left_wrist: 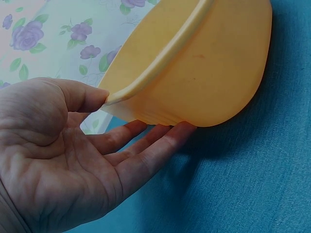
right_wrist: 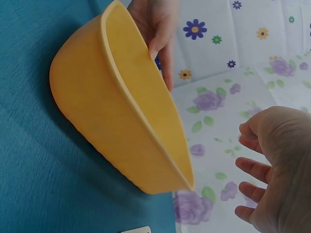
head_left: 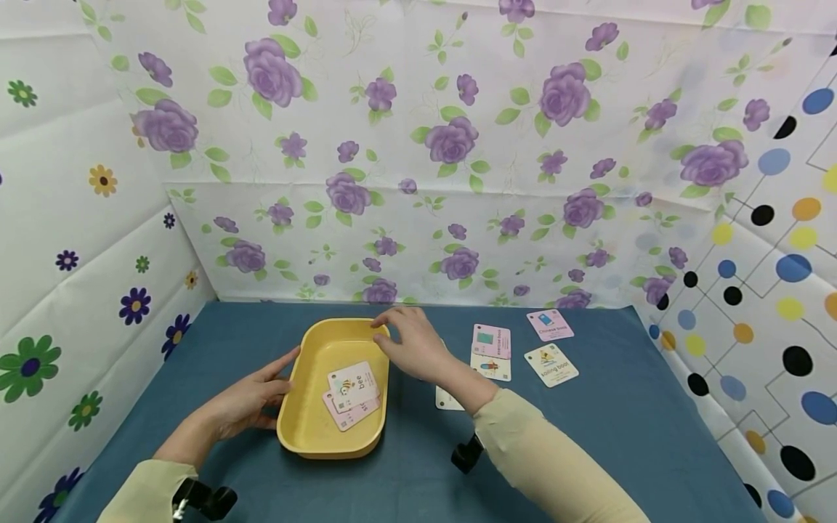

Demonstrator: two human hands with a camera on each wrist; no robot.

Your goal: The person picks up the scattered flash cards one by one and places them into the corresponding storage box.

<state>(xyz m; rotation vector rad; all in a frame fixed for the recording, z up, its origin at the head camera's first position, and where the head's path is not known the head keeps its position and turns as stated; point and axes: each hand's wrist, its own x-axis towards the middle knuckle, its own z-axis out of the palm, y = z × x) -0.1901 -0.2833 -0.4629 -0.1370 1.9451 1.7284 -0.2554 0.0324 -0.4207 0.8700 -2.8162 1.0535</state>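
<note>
The left hand (head_left: pixel 251 399) is gripping the yellow tray (head_left: pixel 340 345), best held steady; the right hand (head_left: pixel 418 347) is hovering, loosely spread.

Head view: forward, down — closer wrist views share the tray (head_left: pixel 309 381).

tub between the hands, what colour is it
The tub is yellow; the head view shows it best.
</note>
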